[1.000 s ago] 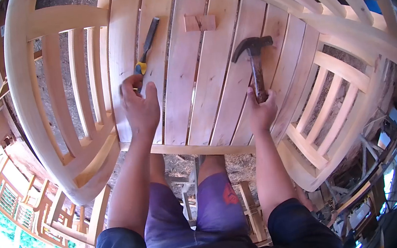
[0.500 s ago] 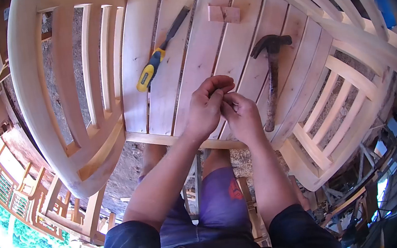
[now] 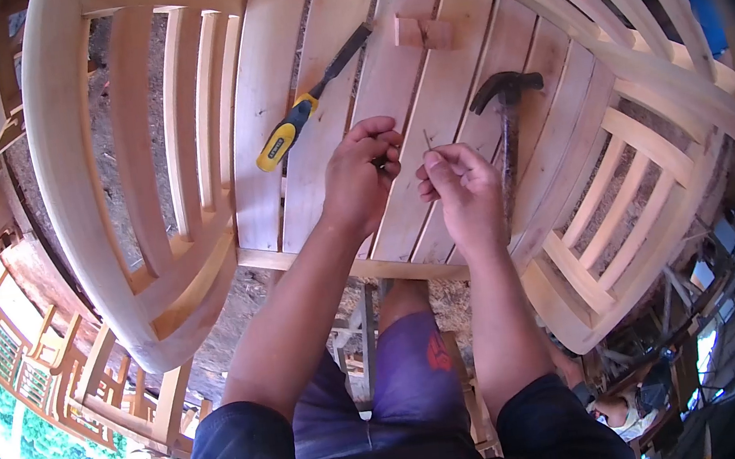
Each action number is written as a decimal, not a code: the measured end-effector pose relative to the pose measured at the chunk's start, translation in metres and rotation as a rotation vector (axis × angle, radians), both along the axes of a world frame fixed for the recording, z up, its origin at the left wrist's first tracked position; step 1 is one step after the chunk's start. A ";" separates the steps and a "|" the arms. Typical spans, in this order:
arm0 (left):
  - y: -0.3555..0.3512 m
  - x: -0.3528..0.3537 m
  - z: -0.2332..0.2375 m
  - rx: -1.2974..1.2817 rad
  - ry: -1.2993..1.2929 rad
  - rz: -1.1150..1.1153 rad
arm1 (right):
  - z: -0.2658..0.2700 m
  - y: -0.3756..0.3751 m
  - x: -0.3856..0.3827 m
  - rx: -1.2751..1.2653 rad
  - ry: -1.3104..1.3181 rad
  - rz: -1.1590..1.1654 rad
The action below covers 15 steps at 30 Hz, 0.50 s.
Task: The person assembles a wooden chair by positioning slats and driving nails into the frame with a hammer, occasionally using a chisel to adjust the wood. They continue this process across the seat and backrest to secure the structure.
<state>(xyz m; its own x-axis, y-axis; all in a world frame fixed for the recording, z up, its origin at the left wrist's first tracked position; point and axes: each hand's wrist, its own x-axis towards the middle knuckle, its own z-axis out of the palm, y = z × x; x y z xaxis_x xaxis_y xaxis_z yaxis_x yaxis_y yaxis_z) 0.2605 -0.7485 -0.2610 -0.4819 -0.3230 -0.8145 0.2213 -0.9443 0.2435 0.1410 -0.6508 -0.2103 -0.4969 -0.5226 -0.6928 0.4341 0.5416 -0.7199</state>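
My right hand (image 3: 469,191) pinches a thin nail (image 3: 427,139) between thumb and forefinger, its tip pointing up and away from me. Just to the left, my left hand (image 3: 361,178) is curled closed. Something small and dark shows between its fingers, too little to name. Both hands hover over the slatted wooden seat (image 3: 294,82), a small gap between them. A claw hammer (image 3: 508,102) lies on the slats right of my right hand, its handle partly hidden. Up and left of my left hand rests a chisel (image 3: 295,128) with a yellow and black handle.
A small wooden block (image 3: 423,34) lies at the seat's far middle. Slatted wooden sides rise at left (image 3: 76,173) and right (image 3: 610,227), with a slatted back beyond. More wooden furniture (image 3: 35,362) stands at left. Another person (image 3: 614,408) is partly visible at lower right.
My hands were touching and have moved apart, left hand to the left and right hand to the right. The nail now shows in my right fingers. The view has shifted slightly.
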 end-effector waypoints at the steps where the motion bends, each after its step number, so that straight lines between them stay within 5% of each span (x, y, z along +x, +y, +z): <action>1: -0.004 -0.001 0.002 -0.017 0.042 -0.059 | -0.002 0.000 -0.005 -0.008 0.020 0.027; 4: -0.017 -0.014 0.028 -0.313 0.002 -0.409 | -0.004 -0.008 -0.019 -0.007 0.099 0.116; 8: -0.023 -0.024 0.012 -0.507 0.019 -0.466 | -0.004 -0.019 -0.037 0.017 0.139 0.221; 11: -0.046 -0.046 0.012 -0.908 -0.322 -0.520 | -0.007 -0.009 -0.059 -0.036 0.703 0.386; 15: -0.096 -0.092 -0.030 -1.307 -0.594 -0.331 | -0.035 0.059 -0.098 0.369 1.084 0.460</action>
<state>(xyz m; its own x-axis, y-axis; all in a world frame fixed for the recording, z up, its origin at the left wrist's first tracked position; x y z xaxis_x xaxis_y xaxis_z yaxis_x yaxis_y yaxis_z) 0.1684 -0.8445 -0.2905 -0.3852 -0.9124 -0.1381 -0.3913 0.0260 0.9199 0.0426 -0.5918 -0.2453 -0.7277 -0.6617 -0.1803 -0.5770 0.7328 -0.3605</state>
